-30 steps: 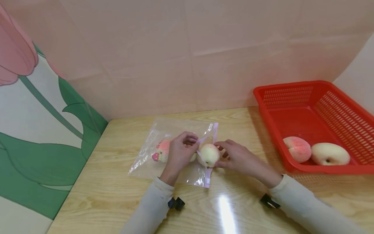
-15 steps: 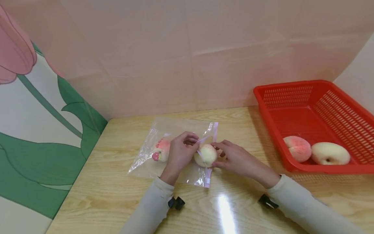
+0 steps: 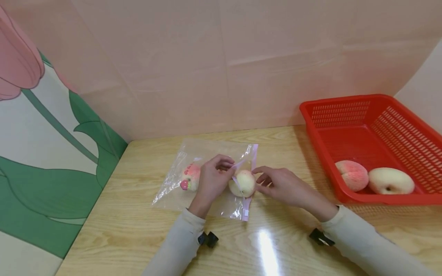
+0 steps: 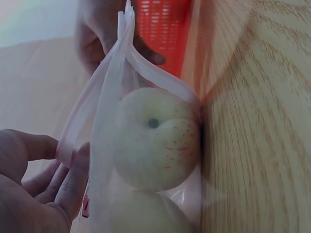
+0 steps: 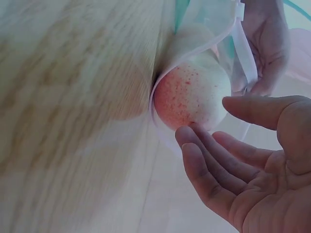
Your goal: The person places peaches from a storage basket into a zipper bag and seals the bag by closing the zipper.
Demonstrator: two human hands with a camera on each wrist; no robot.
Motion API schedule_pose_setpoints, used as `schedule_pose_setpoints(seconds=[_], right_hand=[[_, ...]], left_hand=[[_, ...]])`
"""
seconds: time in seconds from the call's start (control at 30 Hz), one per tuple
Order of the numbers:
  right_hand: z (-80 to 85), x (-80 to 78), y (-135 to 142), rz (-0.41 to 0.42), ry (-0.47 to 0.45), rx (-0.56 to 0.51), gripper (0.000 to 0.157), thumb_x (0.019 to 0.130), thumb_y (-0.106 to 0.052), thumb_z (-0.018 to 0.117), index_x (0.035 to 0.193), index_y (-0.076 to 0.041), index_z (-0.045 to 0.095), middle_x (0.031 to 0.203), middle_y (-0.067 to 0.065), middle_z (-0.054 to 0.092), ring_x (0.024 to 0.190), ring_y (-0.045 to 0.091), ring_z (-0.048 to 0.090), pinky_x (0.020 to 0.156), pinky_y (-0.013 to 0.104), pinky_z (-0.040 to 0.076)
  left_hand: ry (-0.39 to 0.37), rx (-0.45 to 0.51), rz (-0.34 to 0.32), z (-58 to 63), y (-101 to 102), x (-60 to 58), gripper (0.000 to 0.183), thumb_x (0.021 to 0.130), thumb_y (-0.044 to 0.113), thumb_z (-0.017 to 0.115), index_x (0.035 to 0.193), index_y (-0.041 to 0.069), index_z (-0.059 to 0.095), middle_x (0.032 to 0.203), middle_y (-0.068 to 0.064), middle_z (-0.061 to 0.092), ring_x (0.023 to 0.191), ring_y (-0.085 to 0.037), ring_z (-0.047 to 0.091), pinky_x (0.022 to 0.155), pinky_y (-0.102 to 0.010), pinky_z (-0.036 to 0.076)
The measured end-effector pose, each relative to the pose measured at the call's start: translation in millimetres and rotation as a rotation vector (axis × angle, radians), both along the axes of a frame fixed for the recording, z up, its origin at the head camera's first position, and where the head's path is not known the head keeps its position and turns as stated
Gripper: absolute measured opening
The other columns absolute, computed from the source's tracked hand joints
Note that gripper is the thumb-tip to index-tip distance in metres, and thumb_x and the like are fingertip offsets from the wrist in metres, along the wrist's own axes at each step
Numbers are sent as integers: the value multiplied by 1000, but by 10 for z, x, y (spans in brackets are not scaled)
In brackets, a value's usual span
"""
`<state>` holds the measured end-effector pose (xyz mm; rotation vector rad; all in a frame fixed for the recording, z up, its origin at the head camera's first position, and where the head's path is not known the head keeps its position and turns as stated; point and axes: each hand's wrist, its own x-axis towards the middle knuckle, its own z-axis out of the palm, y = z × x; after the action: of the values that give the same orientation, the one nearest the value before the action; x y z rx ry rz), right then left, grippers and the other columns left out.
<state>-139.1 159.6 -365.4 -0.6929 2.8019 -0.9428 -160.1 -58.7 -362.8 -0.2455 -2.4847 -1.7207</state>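
Note:
A clear zip bag (image 3: 203, 149) with a pinkish zip edge lies on the wooden table. My left hand (image 3: 214, 180) pinches the upper zip edge (image 4: 68, 145) and lifts it, so the mouth gapes. Just inside the mouth sits a pale peach (image 3: 244, 184) with red speckles (image 5: 192, 94). Another peach (image 4: 146, 213) shows behind it through the plastic. My right hand (image 3: 283, 186) is just right of the mouth. Its thumb and loosely bent fingers (image 5: 209, 170) are right at the peach's near side, not wrapped round it.
A red plastic basket (image 3: 321, 153) stands on the right, holding a pink peach (image 3: 352, 175) and a flat pale peach (image 3: 390, 181). Strawberry prints (image 3: 185, 184) mark the bag's left part. A pinkish sheet (image 3: 172, 76) hangs behind the table (image 3: 114, 214).
The peach has slid left, deeper into the bag mouth, with my right hand following it. Then my right hand has drawn back slightly to the right. My left hand stays at the zip edge.

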Motion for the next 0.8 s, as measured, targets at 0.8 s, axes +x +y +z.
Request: schedule_pose_setpoints(seconds=[0.8], right_hand=[[11, 23, -8, 52, 44, 10, 21, 91, -12, 66, 111, -8, 74, 98, 1, 78, 90, 15, 73, 77, 35, 59]], left_hand=[[-43, 24, -13, 4, -14, -1, 15, 85, 5, 74, 100, 2, 71, 94, -10, 75, 85, -15, 67, 78, -26, 56]])
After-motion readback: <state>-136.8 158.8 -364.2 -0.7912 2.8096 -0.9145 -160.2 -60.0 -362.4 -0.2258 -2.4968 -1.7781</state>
